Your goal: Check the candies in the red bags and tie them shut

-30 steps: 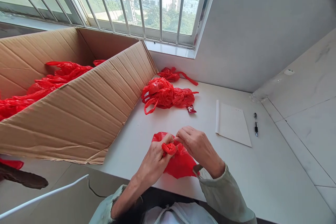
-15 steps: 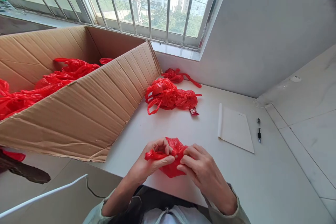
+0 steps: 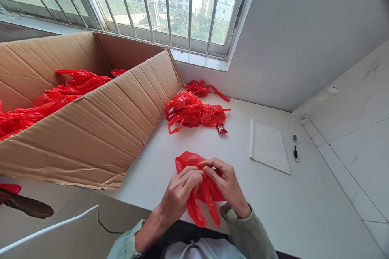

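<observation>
Both hands pinching crumpled red plastic bag (image 3: 194, 178) at white table's (image 3: 304, 218) near edge.
Left hand (image 3: 179, 194), right hand (image 3: 226, 182) closed on it; big open cardboard box (image 3: 91, 137) crowding left, clear right.

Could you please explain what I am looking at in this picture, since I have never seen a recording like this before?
There is no machine here: a person wears a camera on the head, so the view looks forward and down at their own two bare hands. The left hand and the right hand both grip one red plastic bag at the near edge of a white table; its two handle loops hang down between the hands. Farther back on the table lies a heap of red bags. To the left stands a large cardboard box with more red bags inside. To the right lie a white sheet of paper and a pen. Behind is a barred window.
</observation>
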Tool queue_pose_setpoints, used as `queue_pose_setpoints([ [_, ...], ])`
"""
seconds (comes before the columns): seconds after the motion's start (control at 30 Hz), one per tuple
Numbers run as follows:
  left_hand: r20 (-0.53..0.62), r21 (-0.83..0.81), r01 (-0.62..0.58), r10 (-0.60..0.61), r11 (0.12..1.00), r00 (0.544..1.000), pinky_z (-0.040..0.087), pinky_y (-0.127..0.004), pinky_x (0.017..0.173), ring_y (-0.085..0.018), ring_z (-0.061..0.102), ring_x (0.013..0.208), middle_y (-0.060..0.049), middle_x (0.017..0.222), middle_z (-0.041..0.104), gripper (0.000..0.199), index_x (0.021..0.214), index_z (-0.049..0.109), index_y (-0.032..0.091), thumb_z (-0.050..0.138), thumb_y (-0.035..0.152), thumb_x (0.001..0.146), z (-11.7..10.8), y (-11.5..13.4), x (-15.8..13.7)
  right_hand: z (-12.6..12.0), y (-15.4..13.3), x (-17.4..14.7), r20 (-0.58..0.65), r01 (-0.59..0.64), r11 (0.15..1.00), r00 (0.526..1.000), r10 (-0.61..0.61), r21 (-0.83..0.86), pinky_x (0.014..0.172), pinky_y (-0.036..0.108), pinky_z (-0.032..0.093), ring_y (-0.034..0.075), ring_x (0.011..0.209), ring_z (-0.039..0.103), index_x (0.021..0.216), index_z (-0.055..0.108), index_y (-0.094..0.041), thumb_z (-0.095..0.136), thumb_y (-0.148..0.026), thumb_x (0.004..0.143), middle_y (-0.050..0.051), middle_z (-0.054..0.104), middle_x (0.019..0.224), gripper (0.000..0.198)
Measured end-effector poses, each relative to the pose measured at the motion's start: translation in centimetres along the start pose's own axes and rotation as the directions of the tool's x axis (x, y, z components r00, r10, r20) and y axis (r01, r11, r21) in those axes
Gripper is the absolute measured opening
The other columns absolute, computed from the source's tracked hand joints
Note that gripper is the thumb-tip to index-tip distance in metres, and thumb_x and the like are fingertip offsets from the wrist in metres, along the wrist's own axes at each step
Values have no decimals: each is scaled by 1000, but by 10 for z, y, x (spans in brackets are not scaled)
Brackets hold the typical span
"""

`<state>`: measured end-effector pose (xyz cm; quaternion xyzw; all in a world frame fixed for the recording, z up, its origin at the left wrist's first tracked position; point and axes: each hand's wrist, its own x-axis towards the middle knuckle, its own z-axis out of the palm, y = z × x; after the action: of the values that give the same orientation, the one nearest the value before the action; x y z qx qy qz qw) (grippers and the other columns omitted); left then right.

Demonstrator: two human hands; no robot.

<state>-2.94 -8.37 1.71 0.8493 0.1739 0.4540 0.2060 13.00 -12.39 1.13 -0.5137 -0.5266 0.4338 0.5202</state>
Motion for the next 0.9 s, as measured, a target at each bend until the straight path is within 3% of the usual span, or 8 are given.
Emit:
queue_pose_setpoints([
  [0.1,-64,134,-123,132,983,989,53,-31,80,-19,58,89,-9,89,65,12,95,53,15,43,10,97,1,-9,1,1,9,0,40,-96,980,995,90,174,78,26,50,15,86,64,96,74,-23,63,-33,87,3,71,94,17],
  [0.23,-53,135,-82,90,987,995,53,-25,73,-17,60,86,-7,89,62,11,102,55,17,46,15,97,-1,-18,1,-1,10,1,93,-181,942,983,161,281,74,25,51,13,78,63,99,74,-23,67,-32,83,2,73,93,20],
  [0.37,-17,135,14,-11,991,1000,49,-22,65,-14,58,75,-3,83,57,11,92,59,17,49,13,95,-6,-20,3,-6,-2,6,56,-88,992,995,83,93,69,24,51,14,78,63,91,73,-20,65,-20,79,2,71,89,15],
  [0.5,134,40,94,-99,995,986,47,-20,63,-12,58,73,-3,86,58,12,88,60,17,51,10,93,-17,-22,9,-2,-15,8,67,91,977,995,-79,-195,61,21,46,11,66,58,79,67,-19,56,-7,74,-1,66,75,17],
  [0.6,236,-87,160,-136,983,962,48,-20,65,-13,59,75,-4,85,60,14,85,62,16,52,11,93,-28,-25,11,3,-19,6,68,273,830,959,-276,-486,59,22,39,10,63,50,73,61,-19,51,-4,75,-2,59,69,17],
  [0.73,194,-117,179,-154,977,969,48,-19,61,-12,61,68,-3,76,63,16,82,65,17,54,12,93,-39,-31,6,-2,-16,0,85,375,528,866,-493,-762,55,25,30,12,59,40,66,53,-19,47,-4,79,-2,50,61,21],
  [0.9,153,-100,235,-219,967,964,47,-18,56,-11,60,60,-2,69,63,18,76,64,16,58,18,92,-42,-36,-7,-8,-1,-4,116,336,466,891,-439,-819,55,25,31,13,59,42,66,49,-21,45,-4,79,-1,50,60,22],
])
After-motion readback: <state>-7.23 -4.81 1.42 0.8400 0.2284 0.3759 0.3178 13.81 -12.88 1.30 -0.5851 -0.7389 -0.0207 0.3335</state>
